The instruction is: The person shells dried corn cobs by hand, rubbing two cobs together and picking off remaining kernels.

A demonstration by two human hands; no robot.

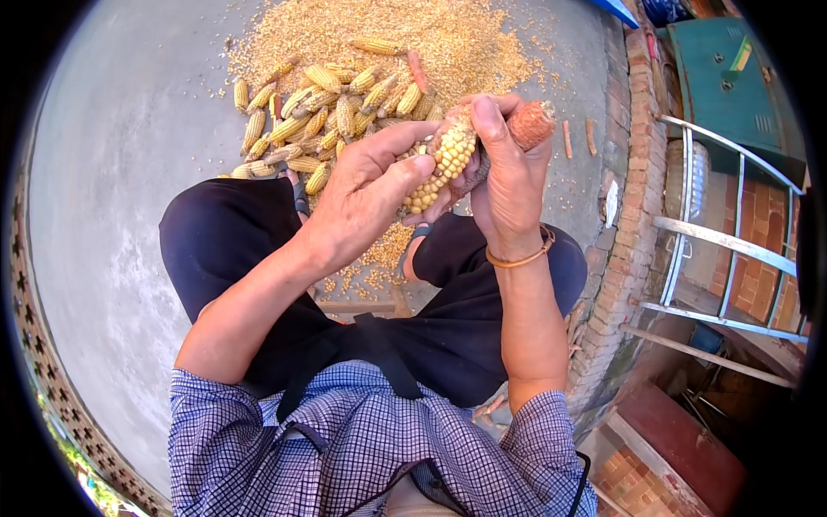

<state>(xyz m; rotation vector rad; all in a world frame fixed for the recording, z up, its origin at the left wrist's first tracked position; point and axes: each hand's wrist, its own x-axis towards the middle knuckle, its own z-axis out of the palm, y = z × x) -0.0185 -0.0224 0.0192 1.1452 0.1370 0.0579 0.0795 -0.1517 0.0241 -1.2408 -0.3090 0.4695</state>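
Above the smooth grey floor (112, 258), the left hand (366, 185) grasps a knobbly, partly bare yellow ear of corn (450, 162), and the right hand (510, 177) clasps it together with a rough, reddish cob (531, 127), tapering ears (319, 116) heaped beyond.

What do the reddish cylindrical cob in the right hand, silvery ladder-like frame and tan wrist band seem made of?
Reddish cob: dry plant matter, matte; rough, pitted surface. Silvery ladder-like frame: probably shiny metal; slim bars catch light. Tan wrist band: smooth, even curve, perhaps plastic.
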